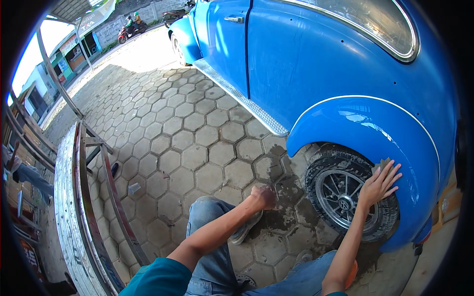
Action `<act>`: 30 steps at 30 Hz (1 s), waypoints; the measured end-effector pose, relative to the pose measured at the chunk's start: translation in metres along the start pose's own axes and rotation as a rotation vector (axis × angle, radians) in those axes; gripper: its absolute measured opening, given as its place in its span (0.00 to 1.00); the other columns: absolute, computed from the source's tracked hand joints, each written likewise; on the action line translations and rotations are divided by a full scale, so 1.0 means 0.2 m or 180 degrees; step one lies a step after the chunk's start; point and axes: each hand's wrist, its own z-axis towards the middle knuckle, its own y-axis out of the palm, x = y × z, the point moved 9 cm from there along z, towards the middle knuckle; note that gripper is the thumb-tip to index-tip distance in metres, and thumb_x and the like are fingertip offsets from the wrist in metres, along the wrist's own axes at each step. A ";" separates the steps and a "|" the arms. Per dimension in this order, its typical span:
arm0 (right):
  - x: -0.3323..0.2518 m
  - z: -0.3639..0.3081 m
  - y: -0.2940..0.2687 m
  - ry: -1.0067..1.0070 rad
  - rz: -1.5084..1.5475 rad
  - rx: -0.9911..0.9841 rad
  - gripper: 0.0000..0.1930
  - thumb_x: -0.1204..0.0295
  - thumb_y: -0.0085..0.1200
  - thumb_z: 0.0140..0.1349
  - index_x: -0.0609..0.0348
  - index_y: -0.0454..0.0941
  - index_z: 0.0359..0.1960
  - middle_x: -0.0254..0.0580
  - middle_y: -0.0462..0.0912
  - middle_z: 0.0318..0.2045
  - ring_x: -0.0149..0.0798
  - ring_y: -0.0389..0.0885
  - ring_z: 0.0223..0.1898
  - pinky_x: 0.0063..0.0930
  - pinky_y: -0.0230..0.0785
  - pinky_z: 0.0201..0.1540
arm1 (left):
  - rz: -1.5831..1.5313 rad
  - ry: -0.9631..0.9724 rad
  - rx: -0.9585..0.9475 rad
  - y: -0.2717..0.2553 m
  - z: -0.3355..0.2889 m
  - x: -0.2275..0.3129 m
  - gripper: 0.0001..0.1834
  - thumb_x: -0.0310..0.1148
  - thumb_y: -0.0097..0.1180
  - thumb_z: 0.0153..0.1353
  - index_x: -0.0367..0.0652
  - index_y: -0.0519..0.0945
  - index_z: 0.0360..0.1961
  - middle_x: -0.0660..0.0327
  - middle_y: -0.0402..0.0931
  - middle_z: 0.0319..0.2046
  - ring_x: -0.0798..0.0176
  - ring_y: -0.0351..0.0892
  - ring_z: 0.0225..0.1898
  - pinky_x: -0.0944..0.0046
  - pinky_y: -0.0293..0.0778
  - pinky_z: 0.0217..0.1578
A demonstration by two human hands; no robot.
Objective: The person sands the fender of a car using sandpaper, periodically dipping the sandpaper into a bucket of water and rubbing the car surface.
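My right hand [379, 185] lies with fingers stretched out on the glossy blue rear fender [363, 118] of a car. It presses a small grey-brown sheet, which looks like a piece of sandpaper [382, 165], against the fender's edge above the wheel [345, 202]. Part of the sheet is hidden under the fingers. Over the paving in front of my left knee, my left hand [263, 197] is closed in a fist, apart from the car. Whatever it may hold is hidden.
A long metal-topped bench [74, 207] stands at my left. Wet hexagonal paving [286, 197] lies beside the wheel. The car's running board [242, 101] runs forward. Something orange [352, 274] shows by my right forearm. Far off, people ride a motorbike [129, 30].
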 end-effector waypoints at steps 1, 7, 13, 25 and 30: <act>-0.01 0.00 0.00 0.0088 0.0066 0.0006 0.24 0.59 0.33 0.73 0.41 0.57 0.70 0.30 0.54 0.71 0.46 0.48 0.72 0.59 0.37 0.68 | 0.0027 -0.0033 0.0055 -0.01 0.00 -0.01 0.25 0.51 0.52 0.57 0.51 0.77 0.52 0.51 0.77 0.49 0.47 0.78 0.50 0.49 0.76 0.46; 0.16 -0.03 -0.06 0.0037 -0.0478 -0.0224 0.24 0.61 0.35 0.72 0.42 0.58 0.69 0.32 0.54 0.71 0.43 0.48 0.72 0.58 0.35 0.68 | -0.0097 0.0354 -0.0103 -0.13 0.01 0.27 0.25 0.51 0.51 0.59 0.53 0.76 0.54 0.49 0.75 0.50 0.46 0.78 0.50 0.48 0.76 0.46; 0.44 -0.07 -0.18 0.0261 -0.0673 -0.0287 0.25 0.61 0.36 0.72 0.48 0.57 0.70 0.37 0.53 0.71 0.44 0.48 0.72 0.54 0.37 0.67 | 0.0134 0.0733 0.0071 -0.23 0.03 0.54 0.27 0.53 0.49 0.60 0.51 0.73 0.56 0.50 0.73 0.52 0.47 0.75 0.53 0.48 0.72 0.51; 1.76 -0.82 -0.25 0.2486 -0.0358 -0.0957 0.25 0.59 0.35 0.71 0.60 0.63 0.64 0.58 0.58 0.65 0.60 0.65 0.59 0.44 0.59 0.61 | 0.0386 0.1792 -0.0610 0.01 0.31 1.45 0.31 0.55 0.49 0.62 0.48 0.69 0.61 0.46 0.73 0.52 0.46 0.71 0.57 0.52 0.68 0.56; 2.19 -1.32 -0.23 0.3602 -0.0507 -0.2050 0.22 0.58 0.39 0.68 0.64 0.75 0.50 0.61 0.71 0.54 0.60 0.71 0.55 0.46 0.64 0.56 | 0.0395 0.2138 -0.0681 0.14 0.38 1.70 0.31 0.55 0.50 0.61 0.47 0.71 0.59 0.44 0.74 0.50 0.43 0.73 0.54 0.51 0.68 0.54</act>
